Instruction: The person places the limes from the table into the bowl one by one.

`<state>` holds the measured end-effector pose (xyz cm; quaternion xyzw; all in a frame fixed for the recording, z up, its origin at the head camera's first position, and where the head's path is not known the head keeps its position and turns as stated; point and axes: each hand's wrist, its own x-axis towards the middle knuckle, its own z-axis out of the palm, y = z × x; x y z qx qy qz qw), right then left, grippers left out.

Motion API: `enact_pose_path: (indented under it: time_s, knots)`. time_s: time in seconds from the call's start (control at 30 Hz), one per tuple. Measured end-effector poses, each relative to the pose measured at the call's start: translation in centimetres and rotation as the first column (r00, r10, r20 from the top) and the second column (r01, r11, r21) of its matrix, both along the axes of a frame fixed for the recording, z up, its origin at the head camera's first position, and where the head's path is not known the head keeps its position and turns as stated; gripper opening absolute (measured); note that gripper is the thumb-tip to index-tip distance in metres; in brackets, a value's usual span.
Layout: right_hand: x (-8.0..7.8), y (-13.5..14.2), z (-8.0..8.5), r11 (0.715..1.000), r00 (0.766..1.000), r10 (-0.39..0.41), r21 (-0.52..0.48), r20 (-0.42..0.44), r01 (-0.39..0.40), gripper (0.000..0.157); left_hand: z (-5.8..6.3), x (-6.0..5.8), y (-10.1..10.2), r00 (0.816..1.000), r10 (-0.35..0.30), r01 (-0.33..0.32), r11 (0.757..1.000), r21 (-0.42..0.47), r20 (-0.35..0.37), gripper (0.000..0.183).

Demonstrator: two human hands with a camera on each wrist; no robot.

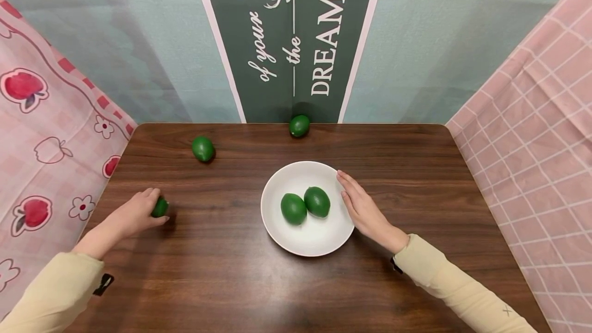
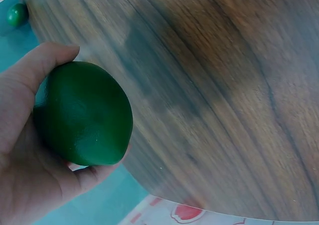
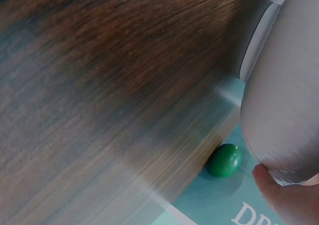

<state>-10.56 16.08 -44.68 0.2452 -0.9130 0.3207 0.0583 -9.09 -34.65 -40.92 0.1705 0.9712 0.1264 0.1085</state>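
Observation:
My left hand (image 1: 137, 213) grips a green lime (image 2: 85, 114) at the left of the table, its thumb and fingers round the fruit's sides. In the middle, a white bowl (image 1: 319, 240) stands upright with two limes inside, one lime (image 1: 293, 208) beside the other lime (image 1: 317, 202). Against the bowl's right side rests my right hand (image 1: 369, 219), its fingers straight along the rim. From the right wrist view, the bowl's outer wall (image 3: 286, 100) hides most of that hand; one fingertip shows at the wall.
One lime (image 1: 203, 149) lies at the back left of the wooden table (image 1: 222, 281). Another lime (image 1: 299, 126) sits at the back edge, near the dark green hanging cloth (image 1: 296, 76). Pink cloths hang along the left and right sides.

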Motion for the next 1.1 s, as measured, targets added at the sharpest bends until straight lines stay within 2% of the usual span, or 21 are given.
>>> enact_pose_path:
  time_s: [0.23, 0.53, 0.83, 1.1]
  knots:
    - [0.0, 0.0, 0.0, 1.0, 1.0, -0.001, -0.004, 0.0, 0.001, 0.039, 0.1, -0.3, 0.7, 0.999, -0.017, 0.017, 1.0, -0.004, -0.031, 0.043]
    - [0.0, 0.0, 0.0, 1.0, 1.0, 0.0, -0.009, -0.007, 0.0, 0.039, 0.4, -0.7, 1.6, 0.999, -0.03, 0.03, 0.999, -0.028, -0.016, 0.043]
    - [0.0, 0.1, -0.1, 1.0, 1.0, 0.004, -0.009, -0.007, -0.004, 0.039, 0.5, -1.0, 2.5, 0.997, -0.052, 0.051, 0.998, -0.022, -0.053, 0.045]
    - [0.0, 0.1, -0.1, 1.0, 1.0, 0.01, -0.016, -0.013, -0.011, 0.039, 0.6, -1.4, 3.3, 0.998, -0.056, 0.055, 0.998, -0.039, -0.017, 0.045]
